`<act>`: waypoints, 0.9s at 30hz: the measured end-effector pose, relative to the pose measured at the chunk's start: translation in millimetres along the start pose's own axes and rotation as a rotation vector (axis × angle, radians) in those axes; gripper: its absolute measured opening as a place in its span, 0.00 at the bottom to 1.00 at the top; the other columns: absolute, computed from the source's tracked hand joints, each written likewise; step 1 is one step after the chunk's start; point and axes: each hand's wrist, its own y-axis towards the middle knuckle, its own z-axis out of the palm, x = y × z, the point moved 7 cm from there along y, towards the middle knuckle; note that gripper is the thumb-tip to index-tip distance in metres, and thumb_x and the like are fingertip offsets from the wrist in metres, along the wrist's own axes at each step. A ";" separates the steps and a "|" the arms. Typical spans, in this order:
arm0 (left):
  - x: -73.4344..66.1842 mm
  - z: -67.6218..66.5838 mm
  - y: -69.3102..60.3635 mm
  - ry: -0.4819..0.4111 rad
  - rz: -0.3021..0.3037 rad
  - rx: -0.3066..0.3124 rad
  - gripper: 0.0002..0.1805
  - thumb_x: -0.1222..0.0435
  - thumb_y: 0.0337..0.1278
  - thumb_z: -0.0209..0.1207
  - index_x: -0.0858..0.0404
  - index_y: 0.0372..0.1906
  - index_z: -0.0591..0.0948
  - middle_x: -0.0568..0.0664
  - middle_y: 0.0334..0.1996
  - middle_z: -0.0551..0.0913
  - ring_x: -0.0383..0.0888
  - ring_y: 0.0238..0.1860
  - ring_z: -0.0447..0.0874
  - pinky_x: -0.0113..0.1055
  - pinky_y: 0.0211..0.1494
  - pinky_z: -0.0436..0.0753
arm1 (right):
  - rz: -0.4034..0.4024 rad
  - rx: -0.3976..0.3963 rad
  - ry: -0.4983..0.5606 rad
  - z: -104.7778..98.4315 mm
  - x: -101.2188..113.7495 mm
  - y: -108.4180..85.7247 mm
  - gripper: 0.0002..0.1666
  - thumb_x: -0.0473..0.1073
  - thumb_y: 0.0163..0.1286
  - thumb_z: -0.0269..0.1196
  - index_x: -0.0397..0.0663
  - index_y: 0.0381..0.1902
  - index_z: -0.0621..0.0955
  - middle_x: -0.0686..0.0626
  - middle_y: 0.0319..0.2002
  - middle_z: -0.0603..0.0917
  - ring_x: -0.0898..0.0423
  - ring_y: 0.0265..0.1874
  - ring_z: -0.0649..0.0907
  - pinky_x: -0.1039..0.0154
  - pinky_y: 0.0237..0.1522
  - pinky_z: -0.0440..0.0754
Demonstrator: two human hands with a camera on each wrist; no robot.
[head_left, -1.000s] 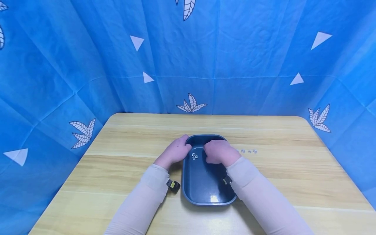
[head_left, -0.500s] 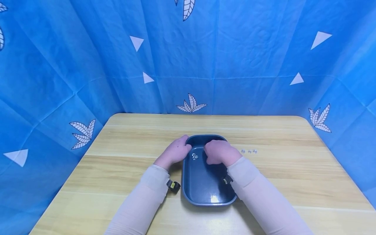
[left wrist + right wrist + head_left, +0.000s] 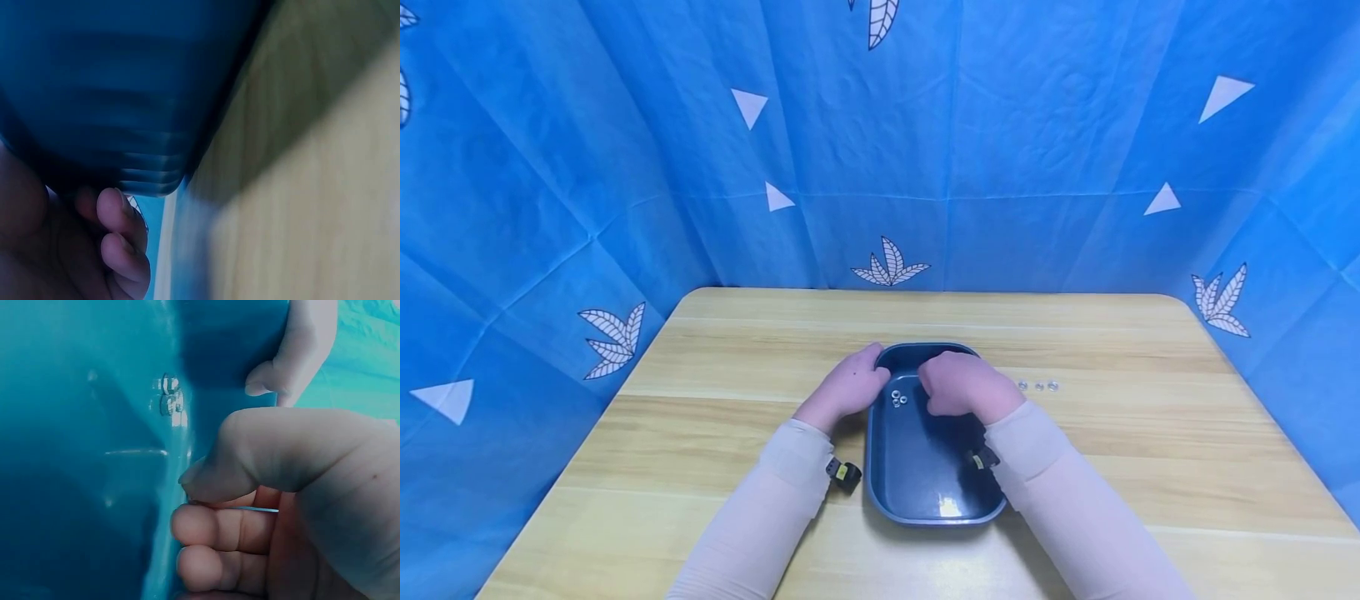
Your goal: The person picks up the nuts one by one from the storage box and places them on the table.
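A dark blue rectangular tray (image 3: 925,475) stands on the table. My left hand (image 3: 847,385) grips its far left corner, thumb over the rim; the left wrist view shows curled fingers (image 3: 125,256) beside the outer wall. Reaching into the tray's far right part is my right hand (image 3: 962,385). In the right wrist view its thumb (image 3: 206,478) bends down to the curled index finger; whether anything lies between them is hidden. Three small shiny metal nuts (image 3: 898,399) lie close together on the tray floor near the left hand.
Several more small metal nuts (image 3: 1039,386) lie in a row on the wooden table (image 3: 1150,450), right of the tray. A blue curtain (image 3: 1037,150) with leaf and triangle prints surrounds the table's back and sides.
My right hand has shifted very slightly to the right inside the tray. The leftmost nut of the row, visible a second ago, no longer shows beside it. The left hand stays put.
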 end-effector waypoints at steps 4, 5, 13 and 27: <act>-0.6 0.0 -0.5 0.003 0.002 0.002 0.21 0.58 0.72 0.47 0.60 0.64 0.74 0.52 0.55 0.81 0.51 0.57 0.78 0.54 0.66 0.74 | 0.002 -0.015 0.039 -3.4 0.4 -3.3 0.08 0.40 0.62 0.65 0.54 0.25 0.77 0.54 0.19 0.76 0.56 0.22 0.78 0.62 0.28 0.75; -0.9 0.1 -0.5 0.004 0.006 0.002 0.21 0.58 0.72 0.47 0.59 0.63 0.75 0.51 0.54 0.81 0.51 0.56 0.78 0.53 0.65 0.75 | 0.001 -0.019 0.050 -4.6 0.8 -4.6 0.08 0.40 0.62 0.65 0.54 0.26 0.77 0.54 0.19 0.76 0.56 0.22 0.78 0.62 0.28 0.75; -2.2 0.4 -0.4 0.017 0.016 -0.002 0.18 0.59 0.72 0.48 0.59 0.60 0.76 0.50 0.50 0.81 0.50 0.54 0.78 0.53 0.63 0.76 | -0.004 -0.061 0.108 -14.7 4.0 -14.0 0.09 0.37 0.61 0.63 0.53 0.24 0.76 0.54 0.19 0.75 0.55 0.23 0.77 0.61 0.28 0.73; -0.8 -0.5 -0.8 0.020 -0.002 -0.008 0.26 0.58 0.72 0.47 0.62 0.71 0.70 0.55 0.65 0.77 0.54 0.68 0.72 0.55 0.71 0.69 | -0.061 -0.152 0.128 -29.3 7.1 -29.9 0.10 0.35 0.62 0.62 0.54 0.26 0.74 0.55 0.21 0.74 0.56 0.23 0.74 0.63 0.28 0.72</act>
